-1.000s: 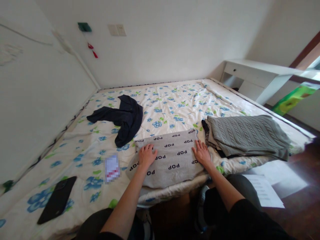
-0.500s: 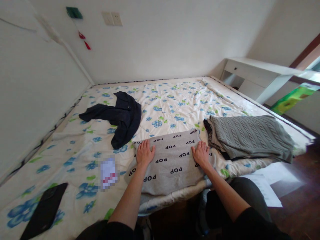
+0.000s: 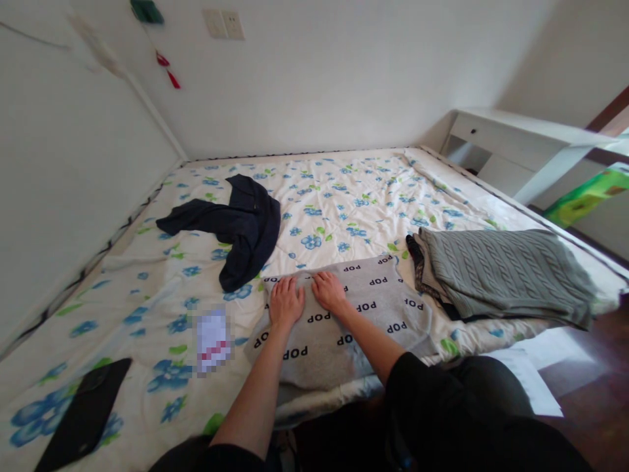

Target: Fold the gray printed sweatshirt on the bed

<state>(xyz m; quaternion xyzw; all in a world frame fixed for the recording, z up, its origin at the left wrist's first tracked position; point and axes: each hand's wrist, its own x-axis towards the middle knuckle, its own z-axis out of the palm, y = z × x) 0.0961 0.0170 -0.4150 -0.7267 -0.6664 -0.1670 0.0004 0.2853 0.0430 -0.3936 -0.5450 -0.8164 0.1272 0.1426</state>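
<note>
On the near edge of the bed, I see my two hands lying flat on a gray cloth with the word POP printed all over it [image 3: 344, 314]. My left hand [image 3: 285, 303] is spread out with open fingers and presses down on the left part of the cloth. My right hand [image 3: 328, 292] is just beside it, also flat and open, so the two hands are almost touching. Neither hand is pinching or gripping anything. The POP cloth looks folded and lies smooth, with its near side hanging a little over the edge of the bed.

To the right of the cloth, close by, is a stack of folded clothes with a gray knitted sweater [image 3: 506, 272] on top. Something dark peeks out from under it. To the far left of my hands lies a dark blue piece of clothing [image 3: 240, 229], crumpled and not folded. On the left, near me, there is a small blurred white thing [image 3: 213, 337] on the sheet, and further left a black phone [image 3: 81, 419] lies flat near the bed's edge.

The bed sheet [image 3: 344, 196] is white with blue flowers and green leaves. Far to the right stands a white desk [image 3: 515, 141] against the wall. A white sheet of paper [image 3: 528, 387] lies on the dark floor at the right.
</note>
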